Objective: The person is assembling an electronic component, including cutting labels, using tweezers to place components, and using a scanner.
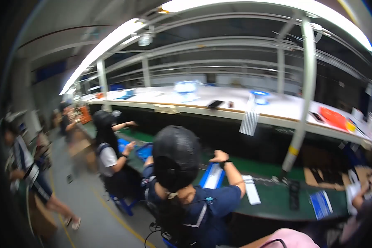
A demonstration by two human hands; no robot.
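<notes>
Neither of my hands shows. At the lower edge, pink cloth (291, 238) with a dark cord and a bit of bare arm (255, 242) comes in; I cannot tell whose it is. Just ahead, a seated co-worker in a dark cap (175, 155) has a hand (220, 156) at the top of a blue and white flat piece (213, 176). Beside it on the green bench (273, 204) lie a white strip (251, 190), a black long piece (294, 195) and a blue and white sheet (320, 204). Much is smeared by motion.
Above the bench runs a white shelf (219, 108) with a blue reel (259, 97) and an orange-red bag (334, 119). A post (304, 95) stands at right. Another seated worker (109, 153) is farther along; a person (27, 161) is at far left. Cardboard (314, 177) lies at right.
</notes>
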